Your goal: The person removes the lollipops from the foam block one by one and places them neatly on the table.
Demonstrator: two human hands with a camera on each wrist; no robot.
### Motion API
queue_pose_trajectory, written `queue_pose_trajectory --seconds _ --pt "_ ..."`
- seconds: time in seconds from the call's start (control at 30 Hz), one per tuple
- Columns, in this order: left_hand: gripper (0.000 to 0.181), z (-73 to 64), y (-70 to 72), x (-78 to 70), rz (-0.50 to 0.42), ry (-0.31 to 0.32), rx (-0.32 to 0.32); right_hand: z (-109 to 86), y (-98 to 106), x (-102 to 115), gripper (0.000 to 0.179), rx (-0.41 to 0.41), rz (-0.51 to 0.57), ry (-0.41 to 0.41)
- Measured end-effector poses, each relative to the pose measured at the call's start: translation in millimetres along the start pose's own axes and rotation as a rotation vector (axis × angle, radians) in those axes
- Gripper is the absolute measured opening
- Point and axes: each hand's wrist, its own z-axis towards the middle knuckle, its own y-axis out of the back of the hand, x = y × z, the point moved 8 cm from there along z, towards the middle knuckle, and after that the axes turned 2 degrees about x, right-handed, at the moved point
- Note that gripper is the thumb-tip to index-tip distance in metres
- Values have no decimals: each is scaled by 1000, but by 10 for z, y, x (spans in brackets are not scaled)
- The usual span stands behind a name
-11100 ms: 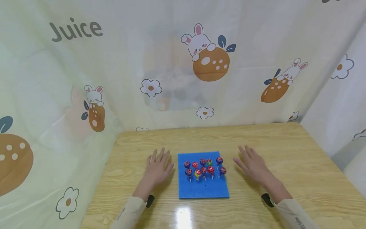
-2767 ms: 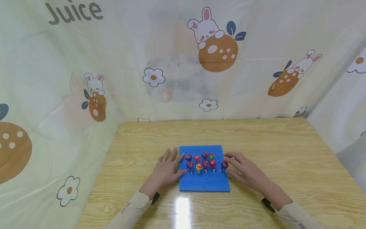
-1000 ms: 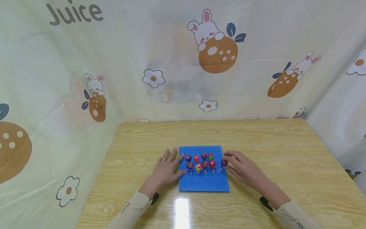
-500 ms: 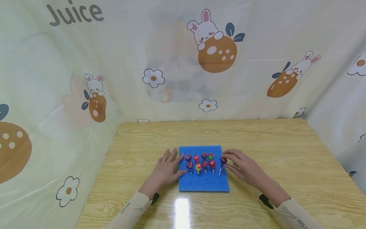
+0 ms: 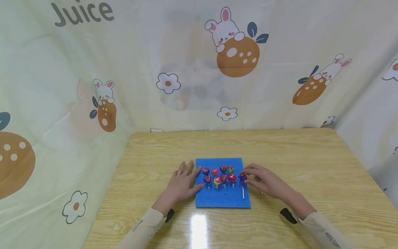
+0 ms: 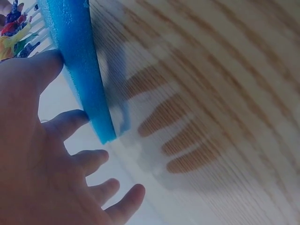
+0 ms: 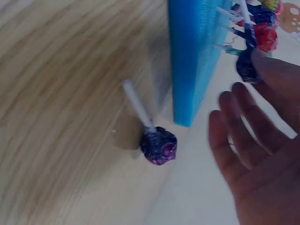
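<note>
A blue foam board (image 5: 214, 200) lies on the table with several wrapped lollipops (image 5: 224, 178) standing in it in two rows. My right hand (image 5: 267, 181), at the board's right side, pinches the wrapped head of a purple lollipop (image 5: 243, 177); its whole white stick shows out of the foam. In the right wrist view, another dark purple lollipop (image 7: 158, 146) lies on the table beside the board, mostly hidden by my hand in the head view. My left hand (image 5: 180, 186) has its fingers spread, with the thumb and index finger touching the board's left edge (image 6: 82, 70).
The light wooden table (image 5: 155, 148) extends around the board. A curtain (image 5: 186, 114) printed with rabbits and flowers hangs behind and at both sides. Small holes (image 5: 225, 194) show in the foam.
Earlier both hands were apart from the board and two lollipops stood at its right. The back one left the foam; now my right hand has pulled the front one out too.
</note>
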Motion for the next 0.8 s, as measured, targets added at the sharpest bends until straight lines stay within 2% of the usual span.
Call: queue_pose_trajectory --seconds 0.17,0.37,0.8 --pt "73 3 18 -13 4 4 6 57 3 -56 29 67 64 -36" --pt "74 2 24 -21 8 4 7 94 19 -80 30 101 84 -54" --pt "73 0 41 -29 19 5 2 49 2 -173 32 121 87 -93"
